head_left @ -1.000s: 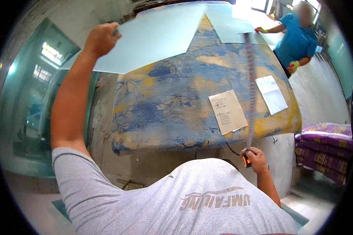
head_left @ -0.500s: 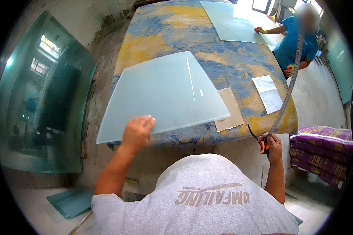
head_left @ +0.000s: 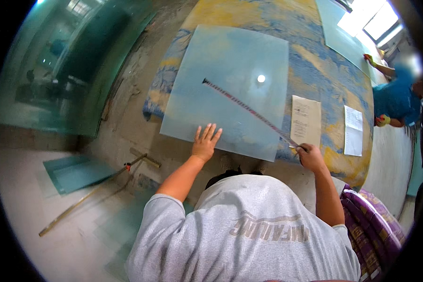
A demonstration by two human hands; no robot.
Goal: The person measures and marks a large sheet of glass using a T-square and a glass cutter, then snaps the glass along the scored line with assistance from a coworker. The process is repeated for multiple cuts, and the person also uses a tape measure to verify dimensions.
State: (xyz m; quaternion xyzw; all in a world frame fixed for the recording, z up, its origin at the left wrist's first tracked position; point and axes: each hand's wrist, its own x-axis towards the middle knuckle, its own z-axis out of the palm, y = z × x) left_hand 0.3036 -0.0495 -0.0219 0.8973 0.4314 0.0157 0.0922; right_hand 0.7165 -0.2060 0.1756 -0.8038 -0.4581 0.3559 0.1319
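Note:
A frosted glass sheet (head_left: 230, 89) lies on the cloth-covered table in front of me. My left hand (head_left: 205, 142) is open, fingers spread at the sheet's near edge. In my right hand (head_left: 310, 157), closed just beyond the sheet's near right corner, is a tape measure (head_left: 253, 112). Its blade runs out slantwise over the glass, and the hooked end is above the left middle of the sheet. Whether the blade touches the glass I cannot tell. My fingers hide the case.
Brown card (head_left: 306, 121) and white paper (head_left: 353, 130) lie right of the sheet on the table (head_left: 310, 61). A co-worker (head_left: 397, 101) touches another glass sheet (head_left: 343, 37). Large panes (head_left: 75, 70) lean at left; smaller panes (head_left: 77, 174) lie below. Purple sacks (head_left: 371, 230) are stacked at right.
My right hand has swung the tape blade from upright to a slant across the glass. The sheet has turned on the table, and my left hand's fingers have spread. The whole view has shifted.

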